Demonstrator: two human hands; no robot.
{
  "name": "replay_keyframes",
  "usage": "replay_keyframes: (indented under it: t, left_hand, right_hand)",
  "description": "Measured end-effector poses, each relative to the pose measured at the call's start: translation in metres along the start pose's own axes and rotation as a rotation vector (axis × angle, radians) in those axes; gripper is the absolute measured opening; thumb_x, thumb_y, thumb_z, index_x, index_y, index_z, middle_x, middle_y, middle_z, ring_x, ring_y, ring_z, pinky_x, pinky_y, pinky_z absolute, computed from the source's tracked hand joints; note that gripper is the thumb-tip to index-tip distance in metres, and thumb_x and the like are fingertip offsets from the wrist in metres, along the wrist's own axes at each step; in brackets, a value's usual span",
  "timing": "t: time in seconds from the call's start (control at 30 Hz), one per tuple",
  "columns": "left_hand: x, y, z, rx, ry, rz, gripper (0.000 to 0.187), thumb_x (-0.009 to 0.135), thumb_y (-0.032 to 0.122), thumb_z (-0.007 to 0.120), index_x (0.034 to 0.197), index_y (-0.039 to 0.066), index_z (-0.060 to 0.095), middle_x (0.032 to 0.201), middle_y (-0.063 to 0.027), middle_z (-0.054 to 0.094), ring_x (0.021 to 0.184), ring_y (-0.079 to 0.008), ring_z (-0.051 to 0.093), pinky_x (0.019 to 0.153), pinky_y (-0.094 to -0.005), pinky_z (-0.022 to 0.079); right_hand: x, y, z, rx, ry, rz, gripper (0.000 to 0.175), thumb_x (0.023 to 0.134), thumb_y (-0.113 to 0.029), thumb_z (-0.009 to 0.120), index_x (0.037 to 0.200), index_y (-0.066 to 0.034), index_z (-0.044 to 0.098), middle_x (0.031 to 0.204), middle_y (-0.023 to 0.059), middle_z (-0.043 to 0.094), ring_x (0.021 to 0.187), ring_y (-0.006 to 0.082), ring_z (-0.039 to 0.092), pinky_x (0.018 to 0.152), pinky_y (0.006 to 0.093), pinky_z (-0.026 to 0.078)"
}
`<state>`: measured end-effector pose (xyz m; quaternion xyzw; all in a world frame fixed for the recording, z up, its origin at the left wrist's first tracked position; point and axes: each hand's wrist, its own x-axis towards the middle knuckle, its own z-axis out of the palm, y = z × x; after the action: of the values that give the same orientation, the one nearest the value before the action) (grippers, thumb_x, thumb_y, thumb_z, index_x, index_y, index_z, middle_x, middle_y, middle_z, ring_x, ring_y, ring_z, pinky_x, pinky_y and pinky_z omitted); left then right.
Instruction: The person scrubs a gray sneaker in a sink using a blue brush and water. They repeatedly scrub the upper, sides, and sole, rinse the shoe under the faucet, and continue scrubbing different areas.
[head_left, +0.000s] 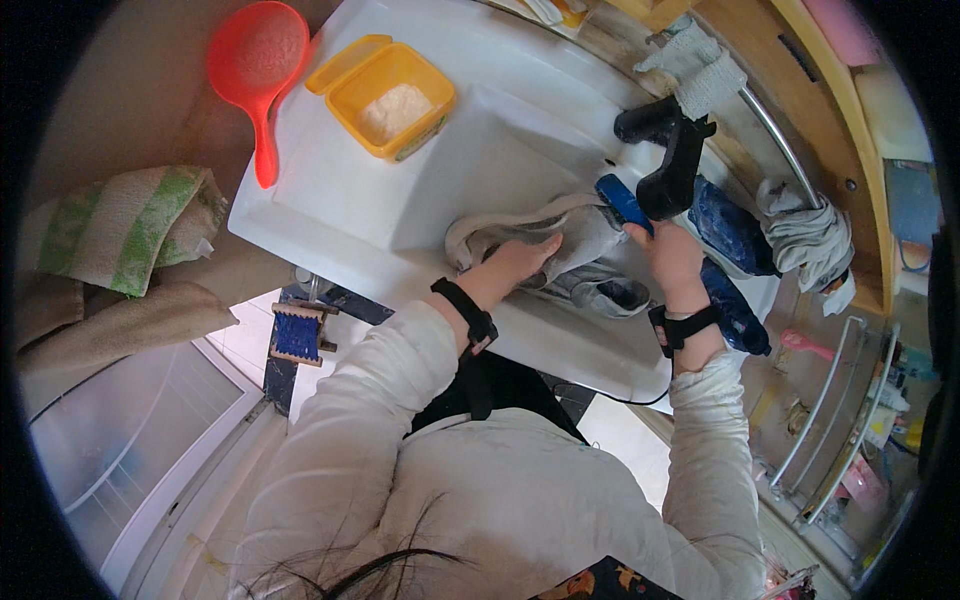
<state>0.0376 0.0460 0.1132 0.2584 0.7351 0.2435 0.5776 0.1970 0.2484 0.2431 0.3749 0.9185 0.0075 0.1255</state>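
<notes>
In the white sink (330, 225), my left hand (521, 262) is inside or on the opening of a grey shoe (585, 236), its fingers gripping the upper. My right hand (671, 259) is closed around a blue brush handle (624, 201) near the shoe's right end; the bristles cannot be made out. A second grey shoe (615, 295) lies in the sink on the side nearer my body. Two dark blue wet pieces (731, 225), perhaps insoles, rest on the sink's right rim. An orange-yellow tub (427, 112) of white powder stands on the far left of the sink.
A red dipper (259, 67) lies at the sink's left corner. The black faucet (671, 169) juts over the right side, beside a metal bar (780, 142) wrapped with cloth. A striped towel (135, 225) hangs left; a wire rack (840, 412) is at right.
</notes>
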Motion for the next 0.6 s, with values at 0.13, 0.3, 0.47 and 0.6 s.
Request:
replay_keyframes:
  t: [0.13,0.3,0.47,0.6]
  left_hand:
    - [0.021,-0.011,0.014,0.583,-0.053,0.235,0.046,0.095,0.033,0.036,0.119,0.0,0.057,0.102,-0.0247,0.065,0.092,-0.041,0.062,0.082,-0.0501,0.049]
    - [0.033,-0.026,0.011,0.688,0.032,0.435,0.047,0.093,0.024,0.037,0.133,0.0,0.044,0.098,-0.0232,0.066,0.091,-0.0379,0.064,0.076,-0.0491,0.052]
    - [0.022,-0.026,0.002,0.408,-0.065,0.247,0.049,0.095,0.03,0.038,0.131,-0.002,0.046,0.105,-0.0247,0.063,0.098,-0.0387,0.061,0.081,-0.0494,0.049]
    - [0.011,-0.019,-0.001,0.414,-0.077,0.273,0.051,0.097,0.036,0.037,0.129,-0.002,0.048,0.111,-0.026,0.061,0.106,-0.0395,0.057,0.086,-0.0493,0.047]
  right_hand:
    - [0.005,-0.061,0.007,0.085,-0.175,-0.048,0.039,0.093,-0.041,0.049,0.127,-0.0232,0.055,0.096,0.0206,0.065,0.089,0.0365,0.063,0.071,0.0441,0.05]
    - [-0.004,-0.141,0.008,0.199,-0.246,-0.362,0.038,0.096,-0.032,0.045,0.132,-0.0238,0.049,0.08,0.019,0.065,0.076,0.0389,0.064,0.065,0.0492,0.049]
    - [0.007,-0.074,0.0,0.119,-0.124,-0.002,0.033,0.094,-0.029,0.047,0.127,-0.0244,0.051,0.09,0.0181,0.067,0.082,0.0386,0.065,0.064,0.0506,0.05]
    - [0.01,-0.096,0.014,0.391,-0.012,-0.231,0.034,0.094,-0.03,0.047,0.126,-0.0203,0.054,0.094,0.0206,0.066,0.087,0.0383,0.064,0.073,0.0473,0.051]
